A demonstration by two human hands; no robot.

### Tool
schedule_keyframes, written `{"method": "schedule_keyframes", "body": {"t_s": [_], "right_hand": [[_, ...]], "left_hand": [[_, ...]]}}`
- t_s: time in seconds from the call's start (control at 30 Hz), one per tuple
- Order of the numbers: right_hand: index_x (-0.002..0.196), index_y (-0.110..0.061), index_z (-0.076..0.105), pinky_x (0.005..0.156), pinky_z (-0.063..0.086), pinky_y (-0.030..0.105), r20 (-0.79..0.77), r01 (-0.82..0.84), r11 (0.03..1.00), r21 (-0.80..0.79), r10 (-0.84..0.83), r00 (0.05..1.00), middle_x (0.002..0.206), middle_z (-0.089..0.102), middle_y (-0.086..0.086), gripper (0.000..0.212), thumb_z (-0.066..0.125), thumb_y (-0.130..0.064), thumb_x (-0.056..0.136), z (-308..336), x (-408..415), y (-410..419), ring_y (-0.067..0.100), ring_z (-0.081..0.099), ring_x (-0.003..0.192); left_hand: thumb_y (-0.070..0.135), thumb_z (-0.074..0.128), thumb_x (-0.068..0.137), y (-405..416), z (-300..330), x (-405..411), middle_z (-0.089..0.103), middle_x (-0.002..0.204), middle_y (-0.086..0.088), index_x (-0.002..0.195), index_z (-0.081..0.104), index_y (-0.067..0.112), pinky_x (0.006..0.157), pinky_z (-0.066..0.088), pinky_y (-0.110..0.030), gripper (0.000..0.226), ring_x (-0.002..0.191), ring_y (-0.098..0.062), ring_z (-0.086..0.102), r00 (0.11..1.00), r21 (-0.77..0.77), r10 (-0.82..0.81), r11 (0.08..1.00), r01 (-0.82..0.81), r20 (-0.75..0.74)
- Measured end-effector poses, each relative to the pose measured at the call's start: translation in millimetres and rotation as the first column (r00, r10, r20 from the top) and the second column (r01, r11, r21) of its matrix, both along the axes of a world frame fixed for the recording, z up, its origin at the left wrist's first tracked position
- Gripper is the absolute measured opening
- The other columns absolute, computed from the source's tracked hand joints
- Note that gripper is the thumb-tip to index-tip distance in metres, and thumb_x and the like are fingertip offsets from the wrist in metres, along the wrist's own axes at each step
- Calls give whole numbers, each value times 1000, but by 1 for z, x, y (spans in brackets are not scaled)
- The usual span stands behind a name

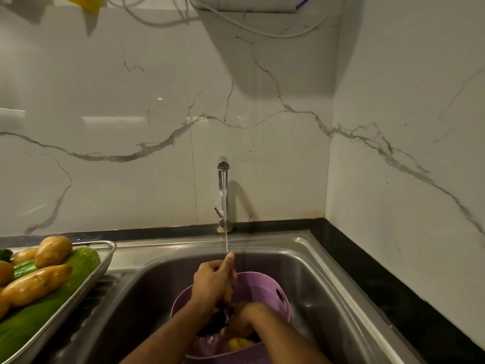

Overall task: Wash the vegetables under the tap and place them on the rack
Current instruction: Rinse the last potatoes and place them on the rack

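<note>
Right hand [240, 324] low in purple colander [265, 292], grip unclear, blurred. Just above, left hand [212, 282] clenched around a yellowish vegetable [227, 295] under the water stream [225, 232]. Beyond, tap [223, 195]. Far left, rack [102, 261] with washed potatoes [52, 250], cucumber [44, 311].

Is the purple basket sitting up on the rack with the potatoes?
No, the purple basket sits down inside the sink under the running tap, while the rack with the potatoes is off to the left.
</note>
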State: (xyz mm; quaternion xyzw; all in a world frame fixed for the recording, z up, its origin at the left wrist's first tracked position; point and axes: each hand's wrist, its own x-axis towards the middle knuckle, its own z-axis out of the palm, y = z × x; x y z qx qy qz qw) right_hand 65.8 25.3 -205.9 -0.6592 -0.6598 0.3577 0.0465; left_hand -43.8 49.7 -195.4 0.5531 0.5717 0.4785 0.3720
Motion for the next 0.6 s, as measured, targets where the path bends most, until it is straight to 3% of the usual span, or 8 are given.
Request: {"method": "schedule_keyframes", "body": {"t_s": [0.1, 0.17, 0.23, 0.3, 0.37, 0.43, 0.53, 0.6], "right_hand": [[146, -12, 52, 93, 45, 38, 18, -27, 999, -46, 28, 999, 147, 55, 13, 47, 63, -21, 102, 5, -2, 1, 31, 57, 124], [144, -12, 54, 82, 44, 32, 19, -18, 997, -74, 20, 1000, 145, 58, 12, 43, 60, -21, 103, 2, 0, 4, 25, 60, 110], [144, -12, 55, 76, 44, 29, -5, 12, 997, -83, -12, 1000, 143, 60, 9, 41, 60, -22, 104, 4, -1, 6, 21, 64, 105], [143, -14, 55, 83, 43, 32, -20, 31, 997, -75, -33, 999, 143, 60, 8, 41, 60, -26, 104, 3, -1, 6, 23, 61, 115], [143, -16, 54, 88, 42, 35, -30, 49, 996, -73, -51, 998, 143, 60, 8, 42, 61, -27, 104, 2, -2, 6, 26, 58, 126], [143, -15, 55, 85, 41, 32, -31, 54, 996, -74, -57, 998, 140, 61, 8, 42, 61, -27, 103, 3, -3, 6, 25, 60, 126], [137, -11, 61, 73, 43, 27, -27, 78, 995, -55, -79, 996, 121, 67, 9, 36, 60, -26, 104, 6, -3, 3, 21, 65, 93], [130, -11, 65, 72, 44, 28, -51, 77, 996, -39, -79, 996, 106, 66, 9, 30, 61, -24, 104, 7, -2, 4, 22, 59, 89]], "left_hand": [[58, 60, 93, -1, 1, -3, 58, 49, -5, 66, 60, 10, 60, 55, -28, 56, 47, -16, 59, 999, -61, -7, 998, 10, 43], [56, 62, 93, -1, 2, -4, 58, 53, -7, 70, 60, 9, 65, 57, -32, 53, 52, -18, 60, 996, -84, -34, 996, 41, 80], [38, 68, 97, -2, 4, -3, 63, 74, -10, 90, 63, 6, 65, 57, -35, 33, 68, -22, 65, 990, -138, -33, 989, 53, 139], [14, 70, 94, -3, 5, -4, 61, 97, -17, 110, 56, 9, 64, 58, -39, 21, 85, -30, 64, 974, -226, -48, 969, 100, 223], [13, 71, 93, 1, -1, -4, 59, 109, -20, 113, 52, 14, 68, 61, -42, 28, 95, -33, 64, 978, -233, -77, 965, 122, 194], [27, 73, 95, 2, -3, -3, 59, 113, -17, 111, 55, 19, 71, 63, -42, 25, 99, -33, 66, 983, -205, -92, 971, 124, 157], [33, 65, 100, 4, -4, -4, 64, 90, -12, 102, 67, 15, 53, 55, -29, 18, 71, -21, 65, 980, -137, -122, 980, 144, 157], [33, 58, 104, 4, -3, -3, 59, 73, -9, 98, 69, 11, 46, 45, -25, 25, 56, -16, 55, 986, -117, -110, 985, 125, 128]]}}
